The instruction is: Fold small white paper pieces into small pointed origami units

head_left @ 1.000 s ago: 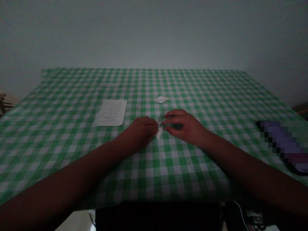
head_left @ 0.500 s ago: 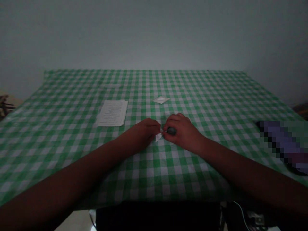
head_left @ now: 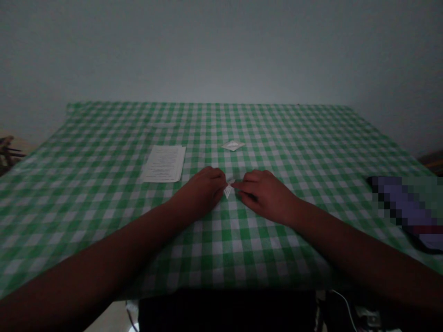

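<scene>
Both my hands meet over a small folded white paper [head_left: 228, 189]. My left hand [head_left: 203, 190] and right hand [head_left: 266, 196] are curled, their fingertips pinching it from either side, just above the green-and-white checked tablecloth [head_left: 104, 240]. Another folded paper [head_left: 233, 145] lies farther ahead, a printed sheet [head_left: 163, 163] sits ahead to my left, and a blurred object [head_left: 404, 205] lies off to my right.
</scene>
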### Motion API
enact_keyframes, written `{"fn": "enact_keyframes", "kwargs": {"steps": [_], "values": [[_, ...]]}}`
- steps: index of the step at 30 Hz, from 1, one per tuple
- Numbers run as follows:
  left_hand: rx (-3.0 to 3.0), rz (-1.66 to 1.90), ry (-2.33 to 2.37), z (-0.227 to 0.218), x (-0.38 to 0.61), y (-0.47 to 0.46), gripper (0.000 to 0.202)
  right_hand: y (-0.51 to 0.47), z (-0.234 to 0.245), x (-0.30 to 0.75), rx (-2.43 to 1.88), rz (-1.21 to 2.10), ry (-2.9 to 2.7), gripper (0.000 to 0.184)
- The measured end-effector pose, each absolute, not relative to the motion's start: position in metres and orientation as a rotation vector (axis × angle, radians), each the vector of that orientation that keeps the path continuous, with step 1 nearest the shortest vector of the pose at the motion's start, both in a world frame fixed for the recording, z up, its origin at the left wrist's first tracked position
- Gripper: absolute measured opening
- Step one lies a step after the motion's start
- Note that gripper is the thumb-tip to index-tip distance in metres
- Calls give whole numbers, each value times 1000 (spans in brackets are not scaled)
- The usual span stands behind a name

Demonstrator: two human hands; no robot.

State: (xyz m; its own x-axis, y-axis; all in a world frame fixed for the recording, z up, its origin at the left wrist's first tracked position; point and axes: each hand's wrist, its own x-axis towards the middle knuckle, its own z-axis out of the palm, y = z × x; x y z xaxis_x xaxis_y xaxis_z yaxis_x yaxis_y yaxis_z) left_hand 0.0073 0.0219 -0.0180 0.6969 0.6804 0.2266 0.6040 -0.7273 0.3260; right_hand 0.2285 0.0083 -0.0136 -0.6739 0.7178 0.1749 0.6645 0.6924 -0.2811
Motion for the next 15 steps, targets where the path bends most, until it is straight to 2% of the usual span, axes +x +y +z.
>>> {"fn": "enact_keyframes", "kwargs": {"steps": [6,15], "values": [[2644,499,1086,-14,11,21,11,-2,-10,224,-1271,69,-2773,37],[2658,452,1134,-16,11,21,11,12,-12,228,-1545,53,-2615,38]]}}
